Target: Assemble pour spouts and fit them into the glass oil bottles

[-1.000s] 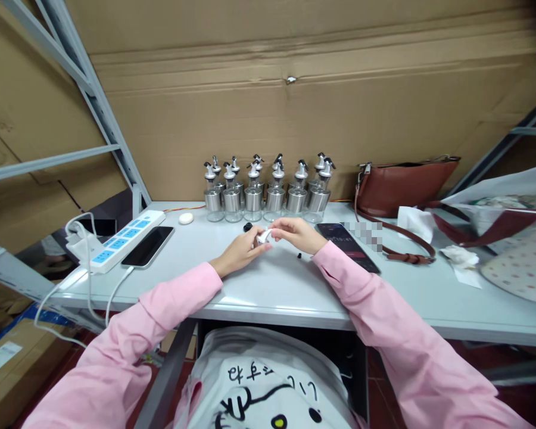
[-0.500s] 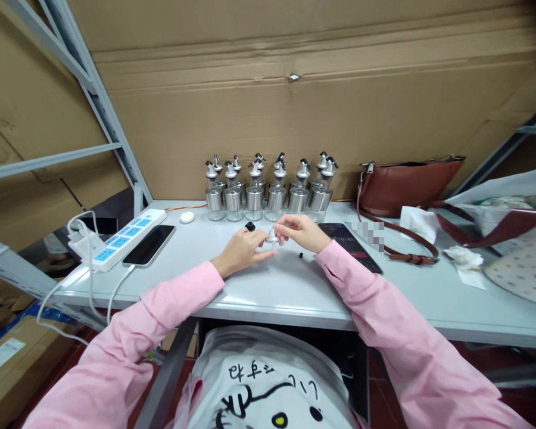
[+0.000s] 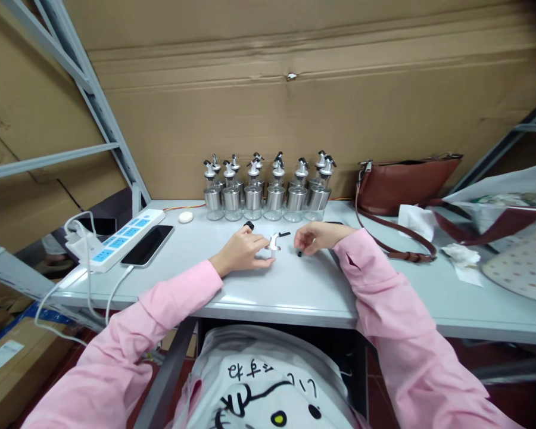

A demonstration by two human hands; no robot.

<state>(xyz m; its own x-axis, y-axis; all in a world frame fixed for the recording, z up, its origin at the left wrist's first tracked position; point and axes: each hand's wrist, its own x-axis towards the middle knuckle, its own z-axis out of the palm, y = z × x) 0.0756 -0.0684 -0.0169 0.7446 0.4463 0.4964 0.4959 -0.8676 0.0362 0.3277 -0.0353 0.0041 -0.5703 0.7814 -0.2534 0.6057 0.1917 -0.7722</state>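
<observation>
My left hand (image 3: 246, 249) is closed on a silver bottle pourer (image 3: 273, 243), gripped between thumb and fingertips above the table. A thin black flap lever (image 3: 284, 233) sticks out to the right from its top. Just behind my left knuckles is a small black part (image 3: 249, 225); whether I touch it cannot be made out. To the right, my right hand (image 3: 315, 236) hangs low with curled fingers, thumb apart from them. Directly under its fingertips lies a tiny black stopper-like piece (image 3: 299, 254), partly covered by the hand.
Several glass-and-steel bottles with pourers (image 3: 274, 199) stand in rows at the back. A power strip (image 3: 129, 238), a phone (image 3: 148, 245) and a white disc (image 3: 186, 217) are on the left. A brown handbag (image 3: 402, 187) and crumpled tissue (image 3: 462, 255) are on the right.
My right hand has let go of the pourer and moved right and slightly down to the tiny black piece. The pourer stays in my left hand, its black lever now showing.
</observation>
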